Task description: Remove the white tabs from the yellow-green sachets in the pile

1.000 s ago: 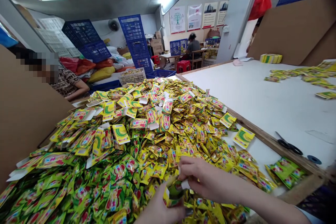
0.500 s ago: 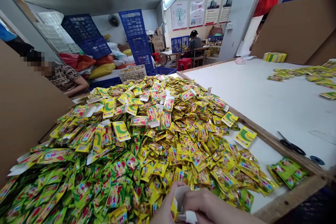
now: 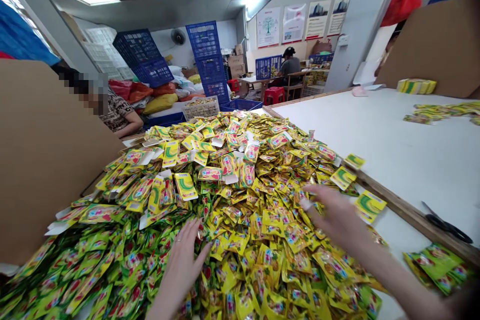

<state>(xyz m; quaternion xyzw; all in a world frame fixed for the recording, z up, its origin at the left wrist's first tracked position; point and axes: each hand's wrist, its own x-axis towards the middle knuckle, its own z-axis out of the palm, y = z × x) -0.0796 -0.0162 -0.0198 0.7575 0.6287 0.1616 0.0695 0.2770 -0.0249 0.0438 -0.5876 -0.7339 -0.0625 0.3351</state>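
My left hand lies over the pile where green packets meet yellow packets. Its fingers are stretched out, the thumb stands apart, and nothing is in it. A ring shows on one finger. My right hand, blurred by motion, reaches over the yellow packets on the right of the pile. Its finger and thumb look apart, with something white at the thumb tip. Close to it, by the wooden edge, are a small yellow box, another yellow box and a third yellow box.
Open flat boxes lie on the pile. Scissors rest by the wooden strip at the right, near green packets. Cardboard stands at the left, beside a co-worker. Another person sits farther back.
Both hands, earlier together on a small box at the bottom, have parted and moved forward over the pile. Another yellow box now lies by the wooden edge. The view has shifted left.
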